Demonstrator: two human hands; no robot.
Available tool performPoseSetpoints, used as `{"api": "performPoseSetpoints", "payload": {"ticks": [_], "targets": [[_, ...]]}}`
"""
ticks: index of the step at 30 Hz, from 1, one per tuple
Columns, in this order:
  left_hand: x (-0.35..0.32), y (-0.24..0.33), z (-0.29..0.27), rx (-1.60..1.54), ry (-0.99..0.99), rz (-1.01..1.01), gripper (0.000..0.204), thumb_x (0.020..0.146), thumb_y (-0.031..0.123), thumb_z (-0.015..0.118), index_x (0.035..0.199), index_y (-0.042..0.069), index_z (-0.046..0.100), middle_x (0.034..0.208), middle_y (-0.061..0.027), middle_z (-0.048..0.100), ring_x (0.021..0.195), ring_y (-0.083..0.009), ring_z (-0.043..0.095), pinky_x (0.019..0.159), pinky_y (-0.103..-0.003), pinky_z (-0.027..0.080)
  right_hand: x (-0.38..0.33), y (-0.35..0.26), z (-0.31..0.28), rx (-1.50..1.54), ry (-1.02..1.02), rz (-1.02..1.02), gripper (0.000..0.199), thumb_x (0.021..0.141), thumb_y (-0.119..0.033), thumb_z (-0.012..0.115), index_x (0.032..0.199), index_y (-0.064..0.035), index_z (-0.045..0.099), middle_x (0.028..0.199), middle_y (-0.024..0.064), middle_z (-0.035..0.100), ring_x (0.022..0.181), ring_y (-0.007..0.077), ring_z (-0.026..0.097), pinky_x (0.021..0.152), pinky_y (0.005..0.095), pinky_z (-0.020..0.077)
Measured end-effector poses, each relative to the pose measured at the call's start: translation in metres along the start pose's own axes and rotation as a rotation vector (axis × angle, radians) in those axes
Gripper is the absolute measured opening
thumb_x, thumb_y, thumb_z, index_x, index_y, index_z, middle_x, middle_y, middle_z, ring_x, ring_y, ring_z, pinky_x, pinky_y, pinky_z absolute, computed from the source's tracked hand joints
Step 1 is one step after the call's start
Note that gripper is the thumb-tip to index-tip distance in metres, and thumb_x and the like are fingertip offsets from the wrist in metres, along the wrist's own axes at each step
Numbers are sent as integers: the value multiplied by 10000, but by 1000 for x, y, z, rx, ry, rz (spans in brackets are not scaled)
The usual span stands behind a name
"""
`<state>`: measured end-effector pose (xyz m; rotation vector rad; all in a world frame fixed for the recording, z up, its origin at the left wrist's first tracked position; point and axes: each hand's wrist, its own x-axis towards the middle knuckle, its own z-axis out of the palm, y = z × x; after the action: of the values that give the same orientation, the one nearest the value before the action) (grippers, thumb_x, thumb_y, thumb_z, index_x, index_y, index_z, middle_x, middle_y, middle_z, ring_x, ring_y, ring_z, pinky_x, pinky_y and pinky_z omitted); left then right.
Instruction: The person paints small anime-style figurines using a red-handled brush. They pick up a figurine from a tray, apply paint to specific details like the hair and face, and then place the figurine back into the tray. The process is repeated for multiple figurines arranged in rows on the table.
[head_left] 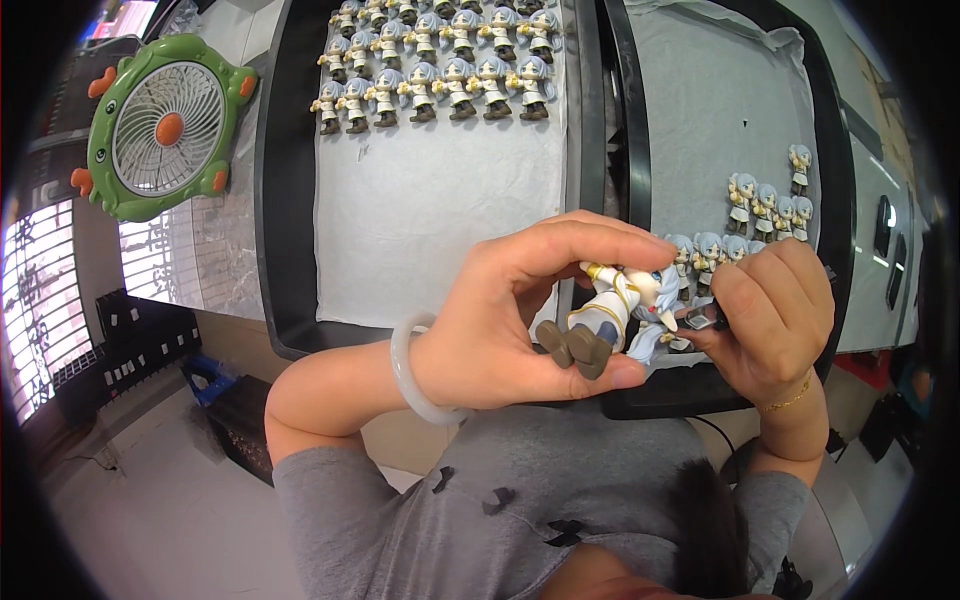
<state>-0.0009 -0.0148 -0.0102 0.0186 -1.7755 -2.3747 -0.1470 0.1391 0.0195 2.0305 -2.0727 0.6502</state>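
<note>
My left hand (490, 325) is wrapped round a small figurine (606, 303) with pale blue hair, a white and gold outfit and brown boots. It lies tilted, boots toward me and head to the right, between my thumb and fingers. Close by its head, my right hand (778, 315) is closed round a small dark, shiny tool (704, 316). Most of that tool is hidden in the fist, so its kind cannot be made out. The tip is near the figurine's head; whether they touch I cannot tell.
Matching figurines (457, 88) stand in rows at the far end of a black tray (285, 230) lined with white paper. A second lined tray (838, 200) on the right holds several more figurines (741, 200), partly behind my hands. A green fan (165, 125) stands at the left.
</note>
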Motion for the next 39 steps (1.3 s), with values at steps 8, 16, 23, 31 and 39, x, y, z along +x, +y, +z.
{"api": "performPoseSetpoints", "payload": {"ticks": [8, 16, 23, 31, 39], "targets": [[0, -2, -2, 61, -12, 67, 560, 647, 169, 742, 1102, -15, 472, 1149, -224, 468, 1019, -230, 498, 873, -344, 393, -1, -1, 8, -18, 72, 40, 342, 652, -372, 611, 661, -40, 527, 541, 32, 352, 464, 180, 341, 411, 290, 244], [-1, -2, -3, 73, -39, 78, 568, 641, 140, 741, 1114, -16, 468, 1149, -224, 466, 1025, -239, 497, 867, -345, 397, -1, 3, 7, -30, 105, -39, 329, 649, -359, 609, 663, -39, 532, 553, 34, 375, 476, 185, 366, 417, 287, 258], [0, -2, -6, 167, -67, 155, 577, 630, 108, 740, 1121, -18, 465, 1163, -226, 454, 1026, -233, 493, 862, -333, 397, -1, -2, 9, 3, 81, 59, 294, 617, -315, 640, 664, -44, 537, 568, 35, 393, 491, 192, 380, 421, 292, 268], [-2, -2, -5, 144, -45, 129, 572, 630, 89, 737, 1121, -21, 464, 1169, -222, 449, 1034, -232, 489, 868, -331, 395, 1, -1, 6, -45, 52, 4, 293, 615, -317, 641, 665, -48, 535, 568, 32, 388, 492, 191, 373, 420, 297, 260], [-4, -1, -3, 148, -23, 113, 584, 614, 33, 734, 1129, -21, 463, 1185, -217, 434, 1047, -226, 480, 882, -329, 385, 0, -3, 9, 22, 52, 84, 312, 606, -324, 653, 682, -44, 538, 581, 35, 394, 491, 190, 373, 425, 297, 270]]}}
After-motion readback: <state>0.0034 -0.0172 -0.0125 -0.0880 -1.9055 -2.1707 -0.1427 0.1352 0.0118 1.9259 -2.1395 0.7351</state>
